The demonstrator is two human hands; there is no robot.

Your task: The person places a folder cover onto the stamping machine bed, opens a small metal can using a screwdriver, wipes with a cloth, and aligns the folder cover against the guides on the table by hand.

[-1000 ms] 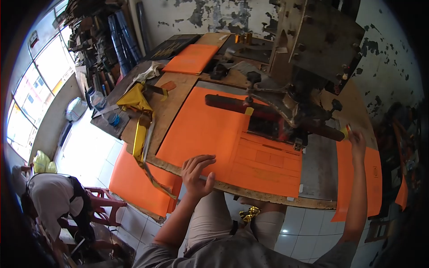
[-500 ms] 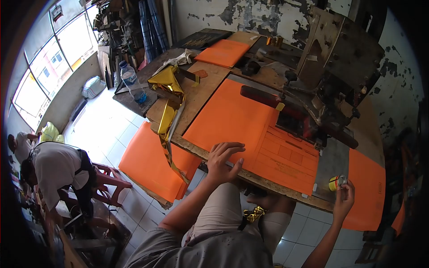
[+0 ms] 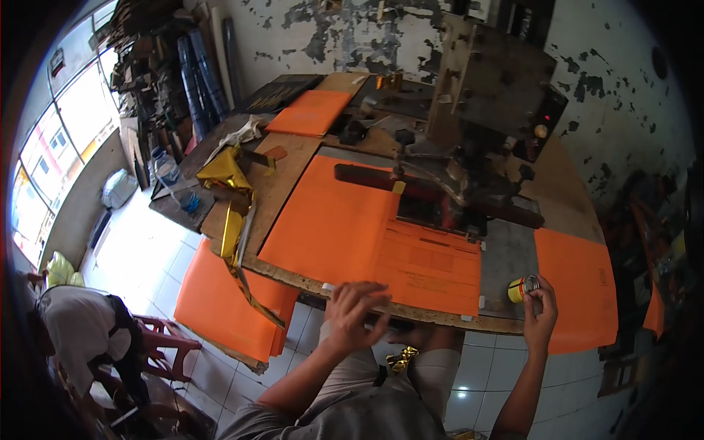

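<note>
An opened-out orange card folder [image 3: 323, 224] lies on the press table, its right half marked with dark printed lines. A stamping press [image 3: 447, 183] reaches over the folder's far right part. My left hand [image 3: 356, 315] is at the table's front edge, near the folder, fingers stretched out and holding nothing. At the table's right front, my right hand [image 3: 541, 315] grips a small yellow and red tin [image 3: 518, 290] with a silvery end. The tin is tilted, and whether it touches the metal plate [image 3: 506, 253] I cannot tell.
Gold foil [image 3: 232, 231] hangs over the table's left side beside a water bottle [image 3: 167, 170]. More orange folders lie in a left stack [image 3: 220, 304], a back pile [image 3: 312, 111] and a right pile [image 3: 576, 286]. A bent-over person [image 3: 81, 319] is by a red stool [image 3: 165, 345].
The view has swung, so the table sits further left. My left hand has drawn back from the folder towards me. My right hand still holds the tin, whose tilt has changed slightly.
</note>
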